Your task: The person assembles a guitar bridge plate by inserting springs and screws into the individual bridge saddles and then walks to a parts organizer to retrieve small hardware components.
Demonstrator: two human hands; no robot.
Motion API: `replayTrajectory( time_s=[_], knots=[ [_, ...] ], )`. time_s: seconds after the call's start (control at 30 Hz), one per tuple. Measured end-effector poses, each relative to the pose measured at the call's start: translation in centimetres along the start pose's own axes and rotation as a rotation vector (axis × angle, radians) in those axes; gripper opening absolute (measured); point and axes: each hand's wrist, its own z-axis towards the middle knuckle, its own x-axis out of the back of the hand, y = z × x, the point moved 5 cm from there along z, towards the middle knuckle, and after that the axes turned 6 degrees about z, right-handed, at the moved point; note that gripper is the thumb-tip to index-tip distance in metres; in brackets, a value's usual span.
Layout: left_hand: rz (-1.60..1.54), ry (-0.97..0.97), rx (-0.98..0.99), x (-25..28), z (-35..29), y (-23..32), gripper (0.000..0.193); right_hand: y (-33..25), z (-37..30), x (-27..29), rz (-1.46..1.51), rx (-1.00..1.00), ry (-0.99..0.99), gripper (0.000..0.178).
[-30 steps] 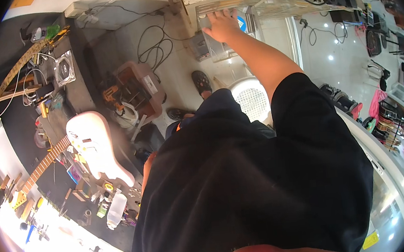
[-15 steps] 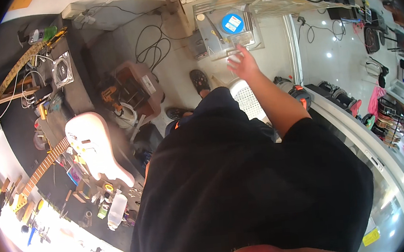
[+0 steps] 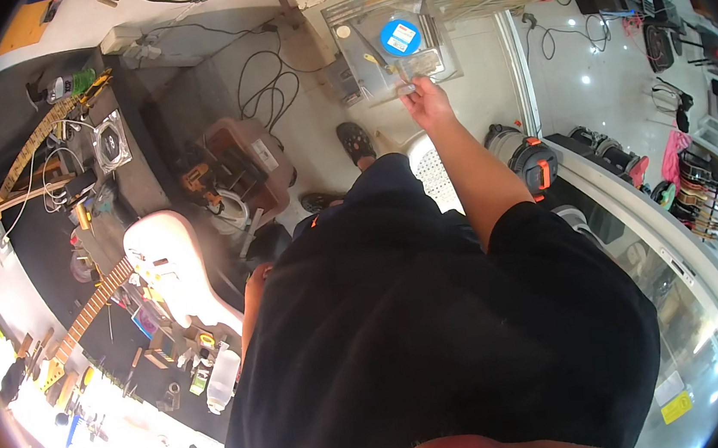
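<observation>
My right hand (image 3: pixel 429 103) reaches forward to the front edge of a shallow clear tray (image 3: pixel 381 92). Its thumb and fingers are pinched together at that edge, on a small pale piece too small to name. In the tray lie a round tin with a blue lid (image 3: pixel 401 38), a clear flat box (image 3: pixel 426 64), a yellow-and-dark slim tool (image 3: pixel 373 60) and several metal strips. My left hand (image 3: pixel 258 274) hangs low at my left side, mostly hidden by my shirt, its fingers not readable.
A pale electric guitar (image 3: pixel 162 243) lies on the cluttered dark bench at left. On the floor stand a brown bin (image 3: pixel 263 168), an orange drill (image 3: pixel 197 181) and coiled black cable (image 3: pixel 267 82). A white perforated stool (image 3: pixel 433 169) and an orange-latched black container (image 3: pixel 535 164) stand right of my legs.
My right hand, spread open above the tray's front edge before, has closed its fingers there. More of my left hand shows beside my shirt. The whole view has shifted slightly.
</observation>
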Motion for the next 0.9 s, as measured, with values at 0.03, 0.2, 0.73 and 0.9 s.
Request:
replayTrajectory(
  time_s=[0.03,0.2,0.73,0.9],
  knots=[
    [-0.037,0.016,-0.016,0.1,0.2,0.1,0.037,-0.1,-0.2,0.3,-0.018,0.016,0.020,0.026],
    [0.019,-0.005,-0.003,-0.3,-0.1,-0.9,0.036,-0.1,-2.2,2.3,-0.084,0.009,0.098,0.029],
    [0.206,-0.112,-0.118,0.1,2.7,-1.4,0.036,1.0,-2.5,5.2,-0.047,0.021,0.067,0.037],
    [0.279,-0.174,-0.291,0.2,7.3,1.2,0.036,1.7,-2.0,4.2,0.006,0.015,0.028,0.043]
  ],
)
